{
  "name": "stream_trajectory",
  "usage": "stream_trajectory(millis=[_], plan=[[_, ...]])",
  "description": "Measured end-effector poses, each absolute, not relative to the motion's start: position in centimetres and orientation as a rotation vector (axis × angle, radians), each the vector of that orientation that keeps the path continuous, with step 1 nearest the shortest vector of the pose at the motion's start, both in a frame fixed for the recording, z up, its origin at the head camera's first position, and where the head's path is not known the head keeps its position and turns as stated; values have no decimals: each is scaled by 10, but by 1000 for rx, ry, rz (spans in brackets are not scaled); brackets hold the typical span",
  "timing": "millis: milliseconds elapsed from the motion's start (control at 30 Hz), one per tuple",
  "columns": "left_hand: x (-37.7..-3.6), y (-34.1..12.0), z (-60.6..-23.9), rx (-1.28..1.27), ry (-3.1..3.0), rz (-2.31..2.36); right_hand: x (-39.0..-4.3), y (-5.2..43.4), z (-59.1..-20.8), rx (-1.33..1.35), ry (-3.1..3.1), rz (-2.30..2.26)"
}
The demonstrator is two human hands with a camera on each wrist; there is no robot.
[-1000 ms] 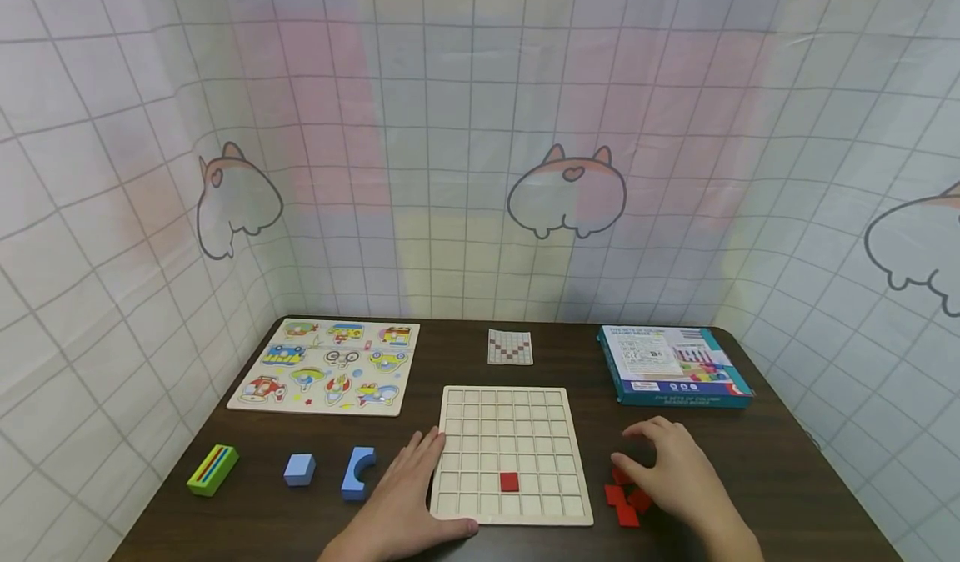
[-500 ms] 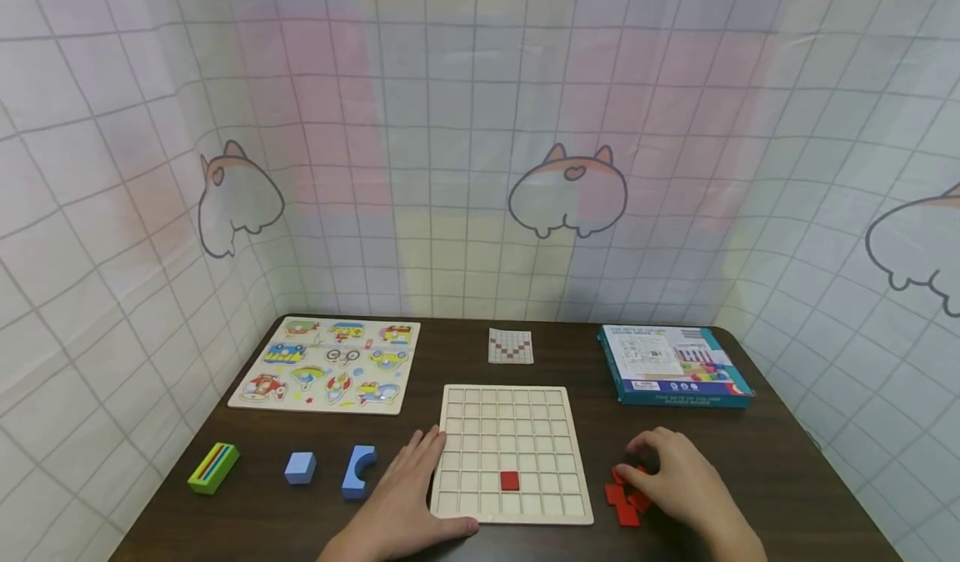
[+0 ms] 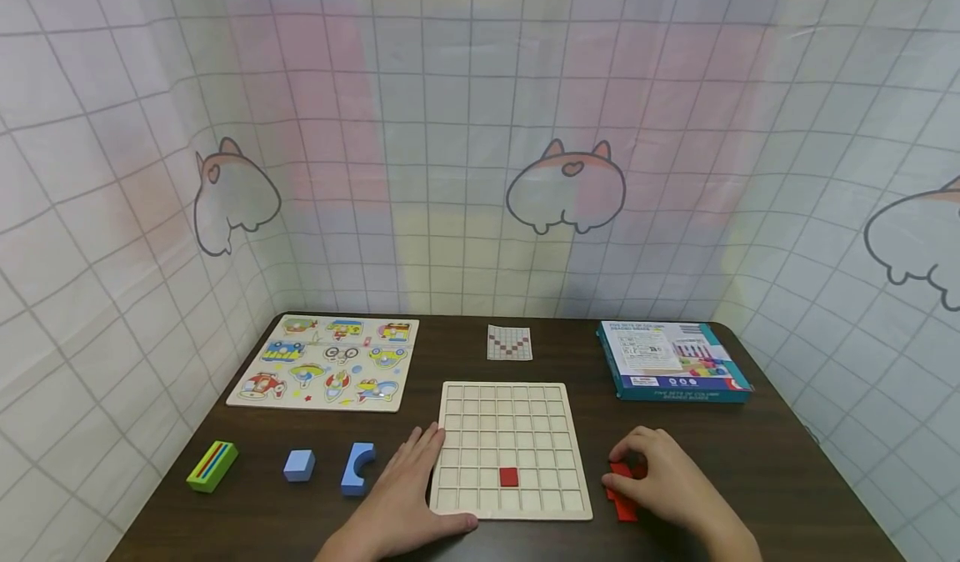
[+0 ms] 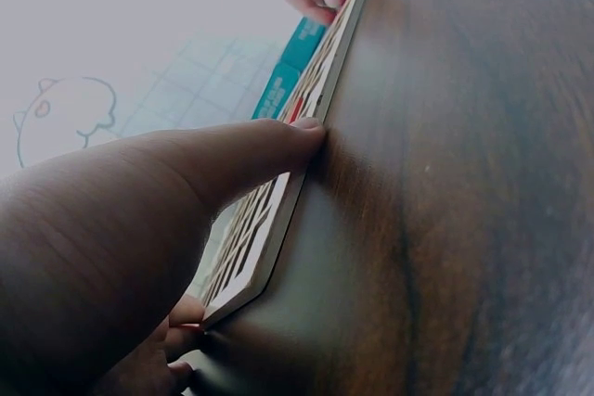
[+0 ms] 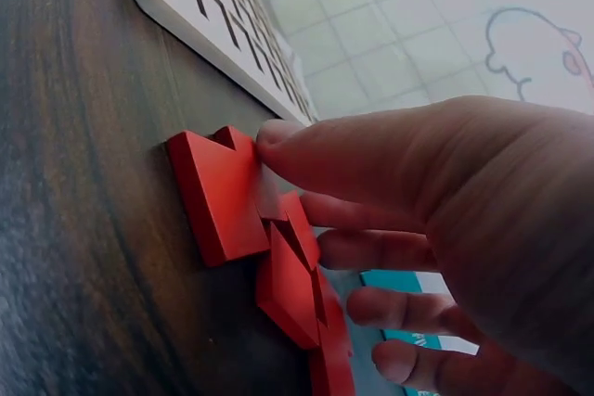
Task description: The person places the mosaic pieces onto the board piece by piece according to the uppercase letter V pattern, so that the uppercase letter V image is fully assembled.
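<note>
The red tiles [image 5: 290, 294] on the table [image 3: 540, 545], right of the board [image 3: 465, 420], should prove light, stiff and smooth, best taken by opposite edges; the right hand [image 3: 667, 474] curves over them, pinch indeterminable, the left hand [image 3: 405, 487] spread against the board.

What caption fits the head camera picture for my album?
One red tile on the grid board, left hand at its edge, right hand at more red tiles.

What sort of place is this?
Possibly a play or puzzle corner, though the wider room is out of view: a dark table walled in by cartoon-printed hangings, with a picture puzzle and a gridded board on it.
</note>
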State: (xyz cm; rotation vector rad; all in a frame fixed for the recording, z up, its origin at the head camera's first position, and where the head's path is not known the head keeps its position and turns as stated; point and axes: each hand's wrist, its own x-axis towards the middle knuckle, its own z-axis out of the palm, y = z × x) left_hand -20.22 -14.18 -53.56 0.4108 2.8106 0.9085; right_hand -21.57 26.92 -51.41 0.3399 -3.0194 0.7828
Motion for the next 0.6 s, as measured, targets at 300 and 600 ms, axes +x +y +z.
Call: stream_trajectory(millis=[300,600], plan=[[-204,-142,-537,430,2811,915,-217,275,-509,298,-3092,873],[-202,-141,-535,428,2808,918,-217,272,-506,240,-3120,964]])
